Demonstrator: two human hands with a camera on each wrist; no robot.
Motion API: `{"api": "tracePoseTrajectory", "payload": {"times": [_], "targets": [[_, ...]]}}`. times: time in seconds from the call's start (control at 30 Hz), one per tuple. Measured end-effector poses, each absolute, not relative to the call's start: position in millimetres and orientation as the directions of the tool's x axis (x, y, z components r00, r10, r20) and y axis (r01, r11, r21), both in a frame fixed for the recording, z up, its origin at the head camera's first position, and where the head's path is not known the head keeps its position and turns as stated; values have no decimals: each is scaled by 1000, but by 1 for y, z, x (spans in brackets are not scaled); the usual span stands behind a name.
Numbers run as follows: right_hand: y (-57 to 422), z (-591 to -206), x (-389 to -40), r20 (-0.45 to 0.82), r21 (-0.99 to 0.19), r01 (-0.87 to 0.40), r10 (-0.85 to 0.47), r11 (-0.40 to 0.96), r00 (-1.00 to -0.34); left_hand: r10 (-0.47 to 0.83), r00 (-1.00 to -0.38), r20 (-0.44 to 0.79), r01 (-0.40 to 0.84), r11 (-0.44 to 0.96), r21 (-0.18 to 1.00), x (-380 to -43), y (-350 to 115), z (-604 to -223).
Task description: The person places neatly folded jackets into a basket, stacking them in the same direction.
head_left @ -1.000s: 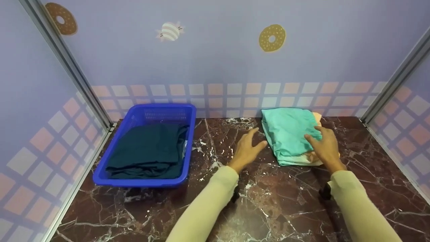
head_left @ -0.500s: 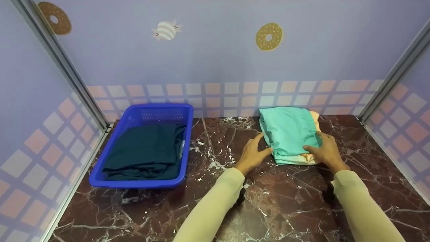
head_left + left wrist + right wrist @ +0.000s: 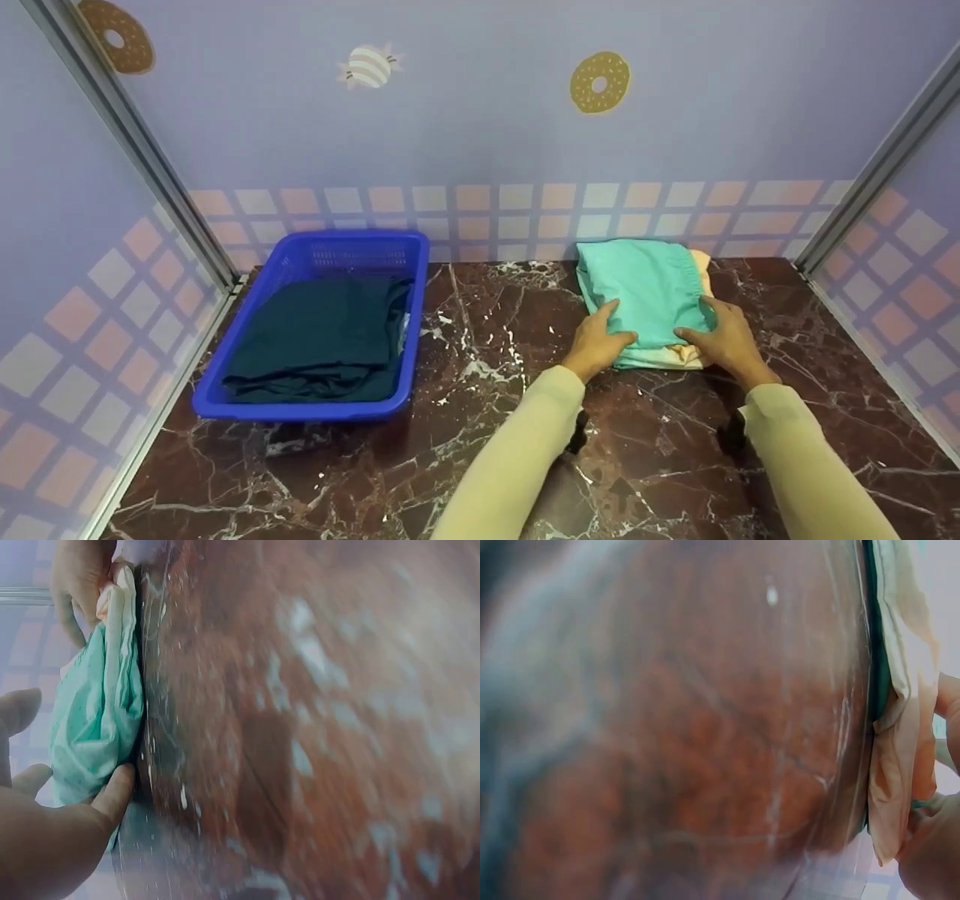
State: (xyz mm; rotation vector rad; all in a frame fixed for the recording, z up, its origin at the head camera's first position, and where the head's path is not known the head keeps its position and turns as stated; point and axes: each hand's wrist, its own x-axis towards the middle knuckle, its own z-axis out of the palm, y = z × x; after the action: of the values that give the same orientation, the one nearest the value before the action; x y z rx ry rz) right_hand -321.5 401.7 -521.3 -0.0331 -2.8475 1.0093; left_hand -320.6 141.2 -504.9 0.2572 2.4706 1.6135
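Note:
A folded turquoise garment [image 3: 649, 289], with a gathered elastic edge on its right, lies at the back right of the table. Peach cloth [image 3: 703, 268] shows from under it at the right and front. My left hand [image 3: 598, 345] is at the garment's left front edge, thumb and fingers spread; in the left wrist view a fingertip touches the cloth low beside the tabletop. On the opposite side, my right hand [image 3: 726, 339] rests against the right edge, thumb over the turquoise cloth. The right wrist view has it touching the peach layer [image 3: 900, 780]; some of its fingers are hidden.
A blue plastic basket [image 3: 300, 409] stands at the left, holding a folded dark green garment [image 3: 322, 322]. Patterned panels [image 3: 480, 135] close off the back and both sides of the marbled tabletop [image 3: 465, 435].
My left hand has moved right, from beside the garment to its left edge. My right hand has come slightly down against the right edge. The garment lies where it was.

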Motion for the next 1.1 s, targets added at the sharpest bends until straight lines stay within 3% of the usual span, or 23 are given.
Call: {"api": "tracePoseTrajectory", "payload": {"times": [0.47, 0.83, 0.97, 1.1], "targets": [[385, -520, -316, 82, -657, -36, 24, 753, -996, 214, -976, -33, 61, 419, 906, -324, 117, -510], [364, -514, -305, 84, -703, -59, 0, 709, -996, 121, -991, 61, 116, 525, 843, -355, 92, -562], [355, -513, -302, 89, -704, -78, -20, 706, -996, 132, -985, 109, 163, 525, 836, -350, 75, -563], [349, -513, -299, 95, -715, -100, -46, 692, -994, 158, -980, 122, 191, 556, 809, -325, 53, -535]]}}
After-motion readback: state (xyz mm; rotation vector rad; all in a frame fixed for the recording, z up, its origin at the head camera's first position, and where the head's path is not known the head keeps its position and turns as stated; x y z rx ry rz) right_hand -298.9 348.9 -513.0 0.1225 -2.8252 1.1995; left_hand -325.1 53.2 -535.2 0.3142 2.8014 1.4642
